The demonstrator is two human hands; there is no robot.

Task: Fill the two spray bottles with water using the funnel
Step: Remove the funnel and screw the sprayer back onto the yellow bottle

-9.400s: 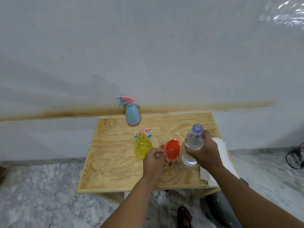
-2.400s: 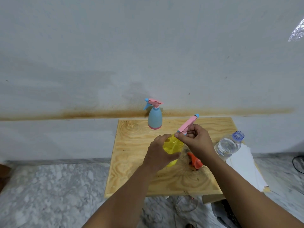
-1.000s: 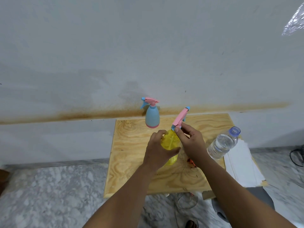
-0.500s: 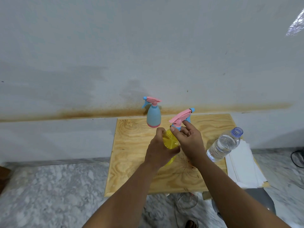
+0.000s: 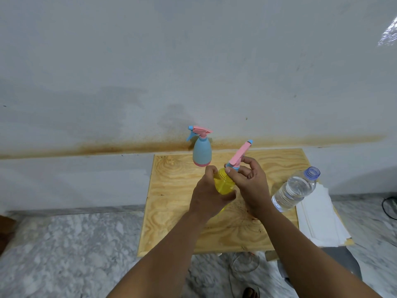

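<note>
My left hand (image 5: 207,196) grips the body of the yellow spray bottle (image 5: 223,183) above the middle of the wooden table (image 5: 171,211). My right hand (image 5: 250,186) pinches the collar of its pink spray head (image 5: 239,154), which tilts up to the right. The blue spray bottle (image 5: 202,152) stands upright with its pink head on, at the table's back edge by the wall. A clear water bottle (image 5: 294,190), uncapped and partly full, stands at the right edge. The orange funnel is hidden behind my right hand.
A stack of white paper (image 5: 320,218) lies off the table's right side. The grey wall (image 5: 193,72) rises right behind the table. Marble floor (image 5: 64,254) surrounds it, with a black cable (image 5: 390,208) at far right.
The pink spray head has turned in my right fingers, from lying nearly level to pointing steeply up to the right. My left hand keeps its grip on the yellow bottle.
</note>
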